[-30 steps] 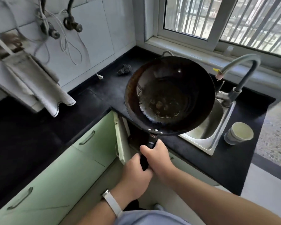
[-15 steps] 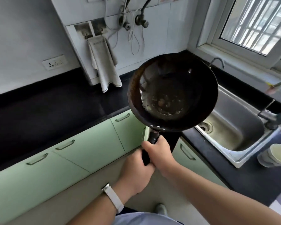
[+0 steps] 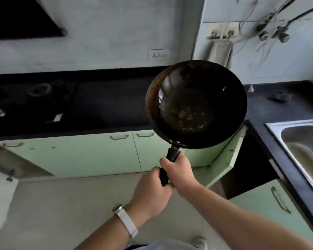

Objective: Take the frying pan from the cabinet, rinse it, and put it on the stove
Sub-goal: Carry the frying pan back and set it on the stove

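Both hands grip the black handle (image 3: 172,156) of the frying pan (image 3: 195,103): the right hand (image 3: 179,170) farther up, the left hand (image 3: 152,193) nearer, fingers curled tight.

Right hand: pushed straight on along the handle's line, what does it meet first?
Gripping the handle, the right hand first meets the frying pan's bowl; carried along, the pan seems to clear the black countertop, depth unclear.
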The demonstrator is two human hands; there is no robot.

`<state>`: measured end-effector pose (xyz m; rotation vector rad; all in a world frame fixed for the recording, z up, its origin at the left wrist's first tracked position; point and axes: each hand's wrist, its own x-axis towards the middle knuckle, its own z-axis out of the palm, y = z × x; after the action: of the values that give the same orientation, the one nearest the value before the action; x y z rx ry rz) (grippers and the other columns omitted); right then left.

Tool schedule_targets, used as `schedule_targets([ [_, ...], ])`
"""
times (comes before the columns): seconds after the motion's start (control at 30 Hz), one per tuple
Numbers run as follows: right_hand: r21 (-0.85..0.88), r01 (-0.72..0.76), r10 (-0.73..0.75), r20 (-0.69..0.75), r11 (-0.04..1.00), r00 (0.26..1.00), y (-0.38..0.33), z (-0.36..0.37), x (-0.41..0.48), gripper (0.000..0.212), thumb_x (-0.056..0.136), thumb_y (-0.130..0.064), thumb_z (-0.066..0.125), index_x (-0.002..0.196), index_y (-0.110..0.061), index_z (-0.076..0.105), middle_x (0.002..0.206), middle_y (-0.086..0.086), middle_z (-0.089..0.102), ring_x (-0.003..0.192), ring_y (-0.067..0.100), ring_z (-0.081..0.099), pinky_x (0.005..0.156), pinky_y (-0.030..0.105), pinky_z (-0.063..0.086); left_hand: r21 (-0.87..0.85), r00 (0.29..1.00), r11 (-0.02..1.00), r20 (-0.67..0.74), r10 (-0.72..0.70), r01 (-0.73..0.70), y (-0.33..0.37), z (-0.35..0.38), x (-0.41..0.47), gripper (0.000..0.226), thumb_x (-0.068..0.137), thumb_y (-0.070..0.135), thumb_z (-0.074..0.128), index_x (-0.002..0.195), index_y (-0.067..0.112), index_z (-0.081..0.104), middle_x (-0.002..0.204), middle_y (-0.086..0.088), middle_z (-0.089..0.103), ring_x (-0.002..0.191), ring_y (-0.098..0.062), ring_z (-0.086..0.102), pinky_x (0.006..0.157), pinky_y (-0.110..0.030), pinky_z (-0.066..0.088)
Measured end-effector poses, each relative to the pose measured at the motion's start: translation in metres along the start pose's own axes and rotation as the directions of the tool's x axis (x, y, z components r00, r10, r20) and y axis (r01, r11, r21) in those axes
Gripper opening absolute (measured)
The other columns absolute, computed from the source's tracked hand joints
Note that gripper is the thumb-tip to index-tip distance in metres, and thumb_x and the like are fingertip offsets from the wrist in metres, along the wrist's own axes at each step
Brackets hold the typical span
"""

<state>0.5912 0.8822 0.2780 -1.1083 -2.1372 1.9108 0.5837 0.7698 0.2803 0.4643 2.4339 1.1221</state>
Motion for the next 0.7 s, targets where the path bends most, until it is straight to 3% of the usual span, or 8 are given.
schedule_targets([
  [0.23,-0.019,0.056,-0.051,0.206,0.998,0.977,-0.031,0.155,-0.023,0.022,0.077,-0.012,0.063,0.077,-0.012,0.042,0.066,0.005,0.041,0.058,0.019,0.040,0.055,0.033,0.036,-0.038,0.978,0.993,-0.171,-0.118,0.113,-0.092,-0.113,-0.018,0.012,0.077,0.025,0.064,0.076,0.019,0.054,0.064,0.000,0.063,0.052,-0.018,0.054,0.048,-0.031,0.039],
  [0.53,-0.187,0.133,-0.053,0.380,0.973,0.923,-0.053,0.297,-0.056,0.017,0.077,-0.019,0.066,0.080,-0.013,0.050,0.070,0.000,0.053,0.060,0.016,0.050,0.057,0.031,0.044,-0.179,0.903,0.953,-0.315,-0.292,0.245,-0.176,-0.210,-0.055,0.011,0.078,0.025,0.063,0.077,0.018,0.055,0.065,-0.001,0.063,0.055,-0.020,0.059,0.051,-0.036,0.046],
  [0.7,-0.246,0.188,-0.045,0.492,0.951,0.869,-0.065,0.364,-0.064,0.018,0.075,-0.018,0.067,0.078,-0.012,0.049,0.069,0.000,0.052,0.061,0.016,0.050,0.057,0.032,0.044,-0.216,0.847,0.930,-0.390,-0.362,0.298,-0.208,-0.254,-0.065,0.016,0.081,0.023,0.062,0.073,0.024,0.049,0.062,0.004,0.057,0.047,-0.007,0.049,0.041,-0.018,0.035],
])
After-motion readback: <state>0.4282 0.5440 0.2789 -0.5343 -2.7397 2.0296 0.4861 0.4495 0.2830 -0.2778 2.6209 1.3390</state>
